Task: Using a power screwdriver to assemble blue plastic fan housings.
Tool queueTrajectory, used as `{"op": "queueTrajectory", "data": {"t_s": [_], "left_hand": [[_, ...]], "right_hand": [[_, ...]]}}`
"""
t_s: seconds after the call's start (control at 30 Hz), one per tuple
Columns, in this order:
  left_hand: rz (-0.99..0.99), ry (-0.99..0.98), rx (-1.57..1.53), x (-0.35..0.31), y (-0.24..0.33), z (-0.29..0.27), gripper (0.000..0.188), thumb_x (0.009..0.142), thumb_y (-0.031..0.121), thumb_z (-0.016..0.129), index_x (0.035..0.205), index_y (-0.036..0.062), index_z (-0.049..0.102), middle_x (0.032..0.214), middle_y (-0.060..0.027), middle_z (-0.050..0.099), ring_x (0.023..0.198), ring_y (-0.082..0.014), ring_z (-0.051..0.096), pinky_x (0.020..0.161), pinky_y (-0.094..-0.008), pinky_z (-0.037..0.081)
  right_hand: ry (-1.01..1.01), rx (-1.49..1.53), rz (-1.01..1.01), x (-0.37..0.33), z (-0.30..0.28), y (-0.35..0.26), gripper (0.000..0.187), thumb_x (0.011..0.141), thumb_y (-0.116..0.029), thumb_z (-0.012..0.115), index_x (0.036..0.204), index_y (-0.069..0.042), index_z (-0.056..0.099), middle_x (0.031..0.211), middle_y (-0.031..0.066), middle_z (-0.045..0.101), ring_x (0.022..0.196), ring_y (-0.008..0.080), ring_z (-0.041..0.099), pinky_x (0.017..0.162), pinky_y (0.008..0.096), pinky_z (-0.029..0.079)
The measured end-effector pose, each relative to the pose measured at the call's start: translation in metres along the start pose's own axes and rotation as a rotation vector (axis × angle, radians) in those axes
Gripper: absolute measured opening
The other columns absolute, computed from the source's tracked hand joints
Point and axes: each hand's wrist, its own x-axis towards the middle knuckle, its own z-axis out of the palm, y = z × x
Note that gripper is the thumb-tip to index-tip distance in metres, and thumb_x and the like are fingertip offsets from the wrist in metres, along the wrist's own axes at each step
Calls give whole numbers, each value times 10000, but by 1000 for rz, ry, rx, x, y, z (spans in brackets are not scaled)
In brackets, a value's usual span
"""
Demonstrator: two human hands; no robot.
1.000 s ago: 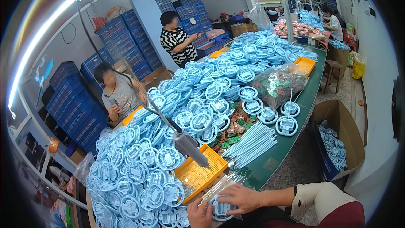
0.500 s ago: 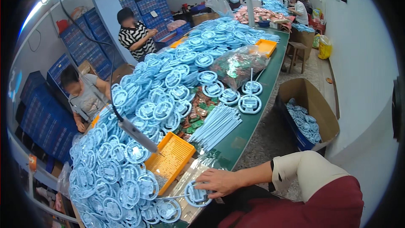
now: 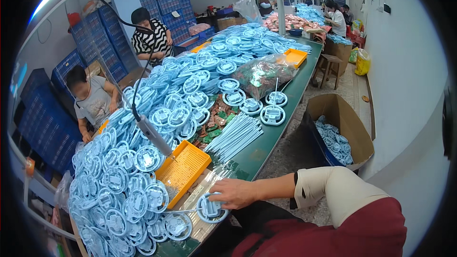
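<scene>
My right hand (image 3: 234, 193) is at the table's near edge, its fingers curled over the upper right of a round light-blue plastic part (image 3: 212, 213). This part has a ring-shaped rim and a raised block in the middle. A thin light-blue rod (image 3: 184, 210) runs from it to the left, toward the heaped parts. My left hand does not show. Just beyond, an orange perforated tray (image 3: 191, 162) holds small metal screws. A grey electric screwdriver (image 3: 153, 135) hangs on a cable over the tray's left side.
A large heap of round blue parts (image 3: 116, 181) fills the left of the green table (image 3: 266, 150). Blue rods (image 3: 236, 135), circuit boards (image 3: 223, 112) and a plastic bag (image 3: 264, 74) lie farther off. A cardboard box (image 3: 359, 138) stands right. Co-workers sit across the table.
The whole view has shifted slightly, moving the table, tray and screwdriver a little left and up. My right hand stays on the same round part. A co-worker in stripes has lowered their hands.
</scene>
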Motion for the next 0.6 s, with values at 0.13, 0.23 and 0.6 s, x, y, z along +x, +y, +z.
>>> {"op": "queueTrajectory", "data": {"t_s": [0.13,0.23,0.6], "left_hand": [[42,-13,-49,7,14,-1,416,859,289,596,1155,-1,560,1142,-155,590,1076,-303,536,949,-437,395],[82,-34,-91,16,22,-8,416,856,292,600,1152,2,564,1138,-153,593,1072,-301,538,947,-435,397],[207,-89,-199,38,56,-28,415,846,305,616,1141,15,578,1124,-147,602,1057,-295,545,936,-429,402]], "right_hand": [[73,-46,-34,7,-16,10,374,741,-175,657,1076,-69,527,1049,126,507,1009,289,497,850,395,402],[86,-82,-35,11,-24,17,355,745,-171,651,1064,-73,531,1041,111,498,1004,277,492,838,390,407],[266,-242,-44,43,-68,65,303,728,-164,638,1005,-59,572,953,121,536,937,289,536,801,398,451]]}}
